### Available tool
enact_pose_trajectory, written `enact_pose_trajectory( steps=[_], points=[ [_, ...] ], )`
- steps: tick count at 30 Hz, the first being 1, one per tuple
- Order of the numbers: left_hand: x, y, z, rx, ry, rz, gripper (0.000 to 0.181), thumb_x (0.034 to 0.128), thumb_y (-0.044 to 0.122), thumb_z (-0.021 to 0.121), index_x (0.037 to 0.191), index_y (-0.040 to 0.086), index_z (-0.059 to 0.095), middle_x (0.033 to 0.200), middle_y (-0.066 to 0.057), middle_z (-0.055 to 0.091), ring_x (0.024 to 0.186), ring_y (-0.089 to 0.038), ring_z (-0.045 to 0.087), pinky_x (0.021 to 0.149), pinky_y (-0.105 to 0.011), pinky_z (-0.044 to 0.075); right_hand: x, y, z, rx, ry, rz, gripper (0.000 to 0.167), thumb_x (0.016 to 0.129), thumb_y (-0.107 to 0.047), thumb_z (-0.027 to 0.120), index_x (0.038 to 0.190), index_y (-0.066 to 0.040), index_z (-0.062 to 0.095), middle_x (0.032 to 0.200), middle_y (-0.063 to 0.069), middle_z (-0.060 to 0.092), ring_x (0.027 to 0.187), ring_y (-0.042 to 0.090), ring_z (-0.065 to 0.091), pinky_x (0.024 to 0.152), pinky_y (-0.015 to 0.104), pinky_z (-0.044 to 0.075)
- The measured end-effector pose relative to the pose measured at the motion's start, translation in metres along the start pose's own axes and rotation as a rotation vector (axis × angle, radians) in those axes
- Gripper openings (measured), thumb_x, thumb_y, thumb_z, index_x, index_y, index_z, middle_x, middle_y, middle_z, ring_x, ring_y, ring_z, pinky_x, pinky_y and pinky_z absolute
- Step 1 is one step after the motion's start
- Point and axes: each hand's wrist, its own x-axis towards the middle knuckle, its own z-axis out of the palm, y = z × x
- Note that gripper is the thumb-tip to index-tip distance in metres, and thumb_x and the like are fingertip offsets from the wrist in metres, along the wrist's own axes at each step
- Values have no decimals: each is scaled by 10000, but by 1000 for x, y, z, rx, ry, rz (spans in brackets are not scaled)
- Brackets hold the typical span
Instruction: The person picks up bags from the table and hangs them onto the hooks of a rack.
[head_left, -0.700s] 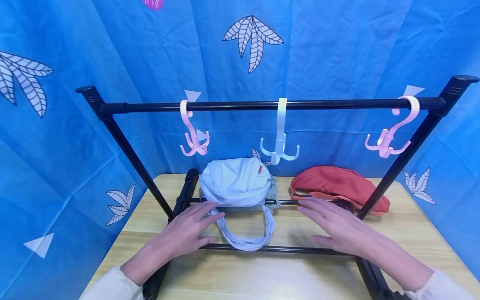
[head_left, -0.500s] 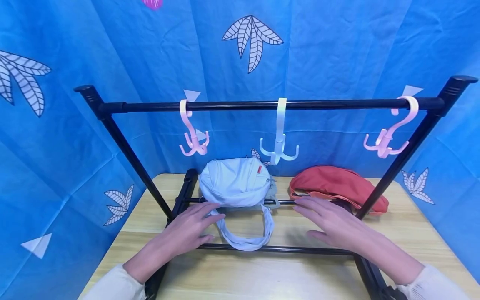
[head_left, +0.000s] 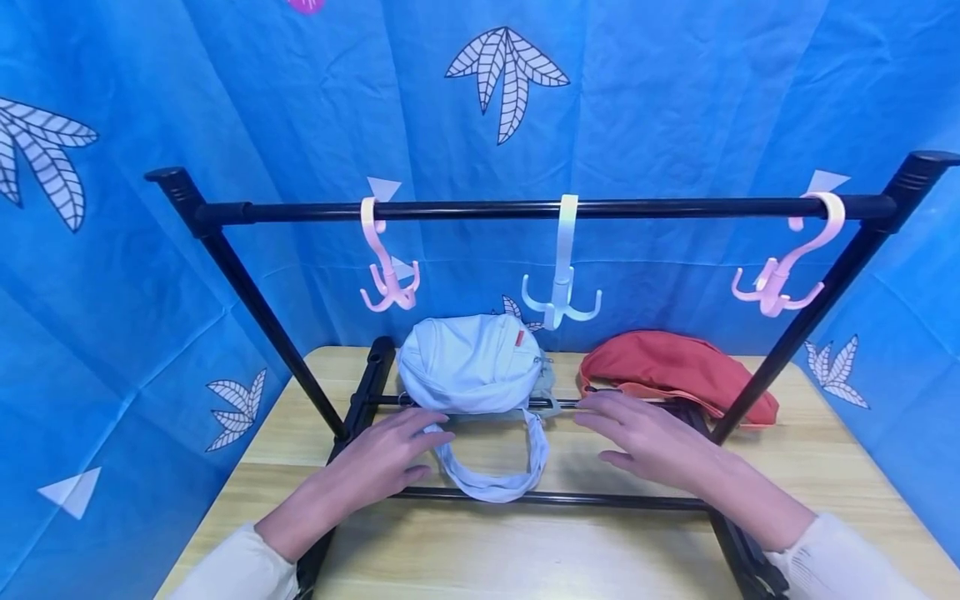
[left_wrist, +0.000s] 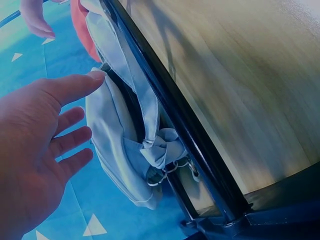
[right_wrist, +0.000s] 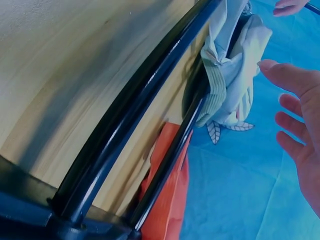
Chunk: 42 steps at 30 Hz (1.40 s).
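A light blue bag (head_left: 472, 358) with a small red tag lies at the back of the table, its strap (head_left: 491, 482) looped forward over the rack's lower bars. My left hand (head_left: 378, 462) hovers in front of the bag's left side, fingers extended and nothing held. My right hand (head_left: 656, 446) is held out right of the strap, fingers loosely stretched, also holding nothing. Behind it a red bag (head_left: 667, 367) lies at the back right. In the left wrist view the strap ends in a knot (left_wrist: 162, 148) beside metal rings. Both palms appear bare in the wrist views.
A black rack (head_left: 480, 210) spans the table (head_left: 517, 550). From its top bar hang a pink hook (head_left: 390, 283) at left, a pale blue hook (head_left: 558, 283) in the middle and another pink hook (head_left: 776, 283) at right. Blue curtain (head_left: 660, 100) surrounds the table.
My right hand has shifted left, toward the strap. My left hand has moved slightly right. Bags and hooks stay put.
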Motion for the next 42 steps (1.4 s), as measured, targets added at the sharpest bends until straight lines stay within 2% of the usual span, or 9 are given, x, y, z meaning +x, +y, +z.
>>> enact_pose_trajectory(
  steps=[10, 20, 29, 33, 37, 42],
  points=[
    [7, 1, 7, -25, 14, 39, 503, 796, 204, 911, 1262, 191, 722, 1317, -41, 682, 1233, -213, 652, 978, -384, 606, 8, -2, 16, 21, 52, -84, 607, 684, -176, 974, 1226, -113, 709, 1245, 68, 714, 1178, 262, 682, 941, 441, 617],
    [13, 5, 14, -55, -60, 30, 495, 810, 150, 891, 1267, 186, 704, 1297, -12, 681, 1215, -180, 645, 969, -353, 603, 14, -7, 31, 14, 46, -136, 564, 721, -185, 949, 1223, -125, 698, 1236, 43, 718, 1161, 231, 692, 946, 405, 613],
    [17, 7, 21, -35, -70, 60, 472, 802, 105, 890, 1236, 172, 718, 1268, -16, 691, 1190, -174, 657, 966, -321, 600, 19, -11, 43, 56, 66, -169, 531, 716, -149, 940, 1193, -116, 708, 1210, 55, 724, 1137, 223, 699, 929, 377, 616],
    [19, 7, 24, -42, -77, 66, 436, 811, 98, 879, 1215, 170, 732, 1254, -6, 700, 1185, -163, 665, 973, -308, 597, 23, -13, 50, 78, 94, -214, 484, 722, -89, 913, 1164, -116, 720, 1167, 52, 732, 1114, 211, 703, 923, 359, 618],
    [19, 7, 24, -27, -93, 75, 402, 824, 109, 868, 1200, 173, 741, 1252, 2, 705, 1190, -158, 666, 977, -301, 596, 26, -14, 59, 63, 125, -266, 460, 728, -37, 873, 1157, -118, 729, 1135, 28, 742, 1096, 203, 709, 945, 350, 609],
    [20, 6, 25, -28, -110, 76, 392, 827, 100, 861, 1192, 178, 742, 1246, 14, 708, 1190, -147, 665, 977, -293, 594, 27, -15, 70, 63, 123, -273, 441, 751, -45, 860, 1167, -116, 733, 1131, -1, 738, 1095, 172, 702, 967, 321, 597]
  ],
)
